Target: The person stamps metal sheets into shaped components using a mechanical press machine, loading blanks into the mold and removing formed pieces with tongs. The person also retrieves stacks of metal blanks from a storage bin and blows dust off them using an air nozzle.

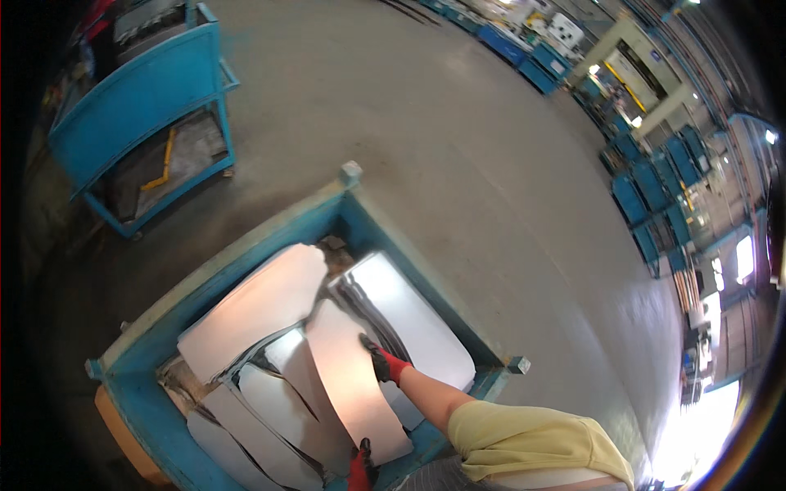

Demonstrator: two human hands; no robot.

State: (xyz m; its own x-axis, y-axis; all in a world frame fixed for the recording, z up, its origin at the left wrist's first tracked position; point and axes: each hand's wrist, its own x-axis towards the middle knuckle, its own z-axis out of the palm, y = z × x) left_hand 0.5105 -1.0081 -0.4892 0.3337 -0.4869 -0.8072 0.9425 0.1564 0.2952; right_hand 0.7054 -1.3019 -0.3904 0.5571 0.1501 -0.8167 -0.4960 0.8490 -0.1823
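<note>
A curved metal sheet (348, 368) lies slanting across the stacks inside a blue metal bin (270, 233). My right hand (381, 360), in a red and black glove, grips its right edge around the middle. At the sheet's near end is my left hand (361, 468), gloved the same way and closed on the lower edge; part of it is cut off by the picture's bottom. Left of the held sheet rests a stack of wide metal sheets (258, 307). Shiny rectangular sheets (417, 315) are on its right, and narrower curved pieces (274, 409) fill the near left.
The bin has raised corner posts, one at the far corner (350, 173) and one at the right (518, 365). A blue wheeled cart (147, 90) stands at the far left. Grey floor (491, 180) stretches beyond, with blue racks (655, 192) and a large press (634, 69) farther right.
</note>
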